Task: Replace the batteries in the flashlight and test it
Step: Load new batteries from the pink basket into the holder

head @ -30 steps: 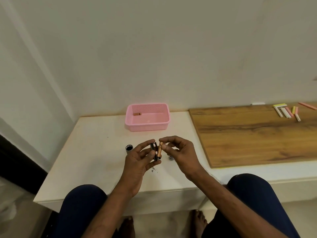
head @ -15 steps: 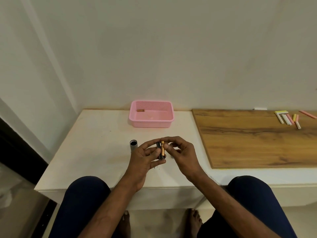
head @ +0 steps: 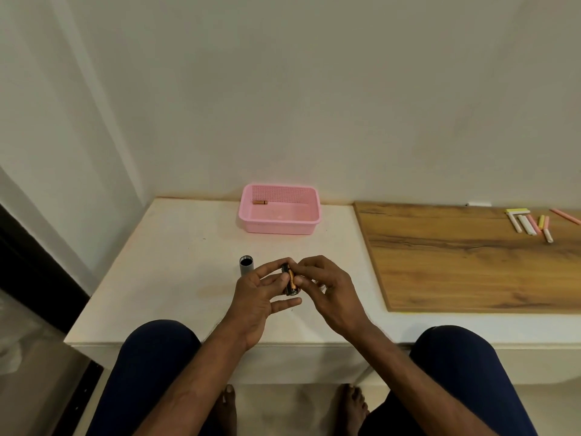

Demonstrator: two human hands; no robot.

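**Battery meets holder between both hands**

The fingers of the right hand are pinched narrow on a copper battery and press it sideways against the black holder. The left hand grips that holder, its fingers curled round the far side. Battery and holder lie with their long axes parallel, pointing away from the person and slightly tilted. I cannot tell whether the battery is fully seated.

The grey tube stands upright on the bench, open end up, just beyond the left hand, which is the nearer one. Judging from this, the loaded holder would go left and away, then be turned on end to drop in.

Further back, a pink basket holds one loose cell. To the right lies a board with chalks.
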